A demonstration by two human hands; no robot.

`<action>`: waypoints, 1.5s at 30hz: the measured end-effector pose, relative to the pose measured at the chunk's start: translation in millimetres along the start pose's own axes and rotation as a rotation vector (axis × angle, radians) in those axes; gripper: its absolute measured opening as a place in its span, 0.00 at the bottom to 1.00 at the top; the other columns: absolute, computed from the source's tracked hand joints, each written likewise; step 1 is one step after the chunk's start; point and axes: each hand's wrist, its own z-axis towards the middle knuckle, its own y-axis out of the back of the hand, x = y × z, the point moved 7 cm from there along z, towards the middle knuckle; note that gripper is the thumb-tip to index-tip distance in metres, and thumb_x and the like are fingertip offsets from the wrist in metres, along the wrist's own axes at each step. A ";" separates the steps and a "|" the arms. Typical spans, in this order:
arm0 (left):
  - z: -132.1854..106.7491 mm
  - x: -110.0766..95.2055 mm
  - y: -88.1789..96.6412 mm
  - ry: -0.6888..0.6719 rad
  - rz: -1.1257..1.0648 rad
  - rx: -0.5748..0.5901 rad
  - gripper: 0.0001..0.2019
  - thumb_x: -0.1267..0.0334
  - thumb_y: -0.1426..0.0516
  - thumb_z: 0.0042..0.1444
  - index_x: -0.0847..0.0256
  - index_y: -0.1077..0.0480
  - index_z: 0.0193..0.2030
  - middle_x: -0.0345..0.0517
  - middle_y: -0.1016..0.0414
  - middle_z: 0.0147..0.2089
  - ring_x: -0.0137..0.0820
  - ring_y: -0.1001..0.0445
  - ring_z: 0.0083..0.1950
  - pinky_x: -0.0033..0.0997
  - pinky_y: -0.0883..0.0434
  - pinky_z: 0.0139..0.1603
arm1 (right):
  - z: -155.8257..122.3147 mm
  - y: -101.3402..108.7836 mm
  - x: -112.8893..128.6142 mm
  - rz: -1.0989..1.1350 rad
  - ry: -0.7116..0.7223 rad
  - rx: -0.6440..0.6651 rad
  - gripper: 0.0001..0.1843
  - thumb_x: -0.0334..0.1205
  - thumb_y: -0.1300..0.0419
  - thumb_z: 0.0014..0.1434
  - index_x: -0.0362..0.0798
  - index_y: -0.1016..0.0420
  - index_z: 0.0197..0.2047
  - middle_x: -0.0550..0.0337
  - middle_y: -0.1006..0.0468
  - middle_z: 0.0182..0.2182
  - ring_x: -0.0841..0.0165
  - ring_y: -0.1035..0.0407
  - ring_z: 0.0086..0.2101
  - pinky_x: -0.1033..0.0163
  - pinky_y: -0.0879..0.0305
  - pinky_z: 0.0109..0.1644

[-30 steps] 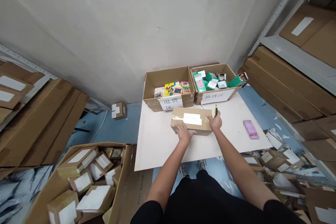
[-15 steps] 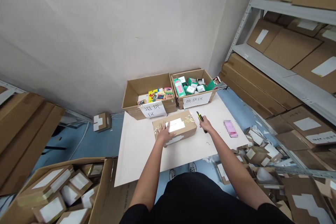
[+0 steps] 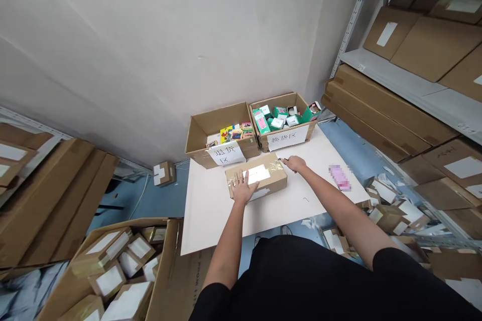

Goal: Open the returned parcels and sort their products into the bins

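Observation:
A taped cardboard box (image 3: 276, 179) with a white label (image 3: 259, 174) on its top lies on the white table (image 3: 203, 210). My left hand (image 3: 242, 188) presses on the box's left end, its fingers spread flat. At the opposite end, my right hand (image 3: 296, 163) is closed around a utility knife (image 3: 283, 160). The knife's tip is at the taped right edge of the box top; whether the blade has gone into the tape cannot be made out.
Behind the box stand two open cartons with paper signs, one holding colourful packs (image 3: 236, 133), the other green-and-white boxes (image 3: 276, 123). A blurred pink item (image 3: 340, 177) lies at right. A large carton of parcels (image 3: 171, 241) stands lower left; loaded shelving (image 3: 399, 67) rises at right.
My right hand has brought the utility knife from beside the box to its right end, turning the blade toward the tape. My left hand stays on the box. The view has shifted slightly.

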 end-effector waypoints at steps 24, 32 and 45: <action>-0.1 -3.2 3.5 -0.032 0.044 0.027 0.45 0.30 0.58 0.65 0.45 0.62 0.83 0.37 0.67 0.85 0.48 0.70 0.85 0.56 0.62 0.81 | -49.0 -14.0 -51.2 0.056 -0.065 -0.003 0.37 0.65 0.54 0.74 0.42 0.18 0.39 0.45 0.17 0.28 0.59 0.19 0.30 0.60 0.31 0.40; 7.3 2.0 -2.7 -0.032 0.061 0.004 0.45 0.28 0.60 0.65 0.44 0.63 0.83 0.40 0.66 0.85 0.48 0.71 0.85 0.57 0.61 0.81 | -25.3 -24.2 -37.7 0.321 -0.094 0.005 0.35 0.62 0.55 0.75 0.44 0.23 0.31 0.52 0.21 0.21 0.66 0.24 0.24 0.65 0.36 0.33; 17.5 7.7 -12.6 -0.035 0.018 -0.034 0.44 0.30 0.56 0.66 0.47 0.55 0.83 0.41 0.63 0.85 0.52 0.66 0.84 0.61 0.58 0.81 | -30.7 -45.3 -31.7 0.293 -0.051 0.024 0.34 0.60 0.55 0.75 0.46 0.24 0.30 0.55 0.24 0.17 0.65 0.27 0.20 0.62 0.37 0.33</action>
